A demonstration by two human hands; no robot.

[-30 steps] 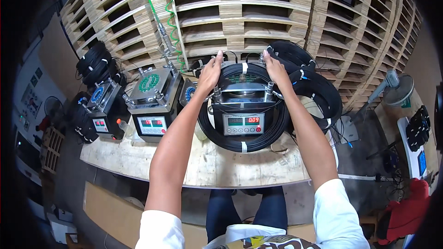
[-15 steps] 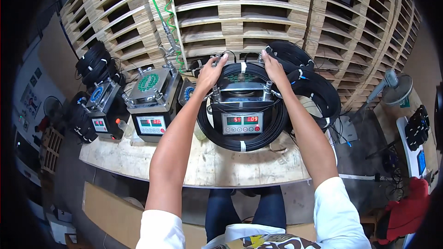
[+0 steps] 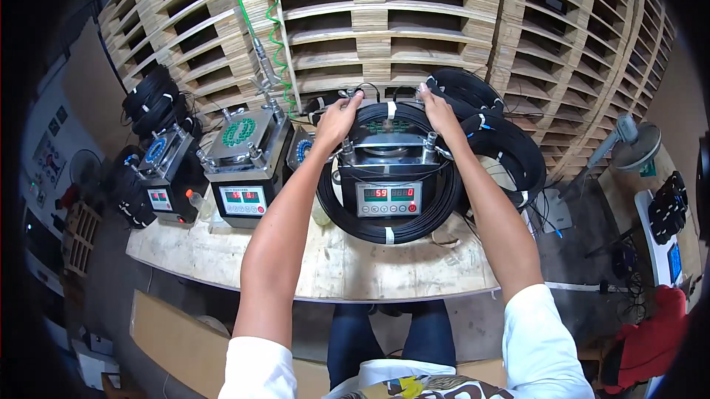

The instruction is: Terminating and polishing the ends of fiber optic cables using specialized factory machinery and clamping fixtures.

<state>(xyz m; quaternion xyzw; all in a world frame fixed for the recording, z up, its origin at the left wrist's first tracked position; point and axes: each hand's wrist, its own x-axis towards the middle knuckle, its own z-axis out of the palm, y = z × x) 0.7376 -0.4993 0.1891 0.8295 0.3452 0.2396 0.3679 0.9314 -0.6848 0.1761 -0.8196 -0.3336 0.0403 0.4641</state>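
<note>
A box-shaped machine [image 3: 389, 199] with a metal top plate and a red lit display stands in front of me on the table. A coil of black cable [image 3: 389, 235], bound with white ties, loops around its front. My left hand [image 3: 338, 122] reaches to the machine's back left corner, thumb and fingers closed at a metal clamp knob [image 3: 345, 93]. At the back right corner my right hand [image 3: 441, 112] has its fingers curled around another knob, mostly hidden by them. Both forearms pass on either side of the coil.
Two similar machines, one with a green ring [image 3: 239, 133] and one with a blue ring [image 3: 156, 150], stand left on the wooden table [image 3: 222, 255]. More black cable coils [image 3: 518, 151] lie right. Green hose [image 3: 274, 7] hangs before stacked pallets [image 3: 370, 11]. A fan [image 3: 637, 144] stands far right.
The displays on the middle machine and the one to its left show different digits. The metal fitting on the green hose has shifted slightly. My hands stay nearly in place.
</note>
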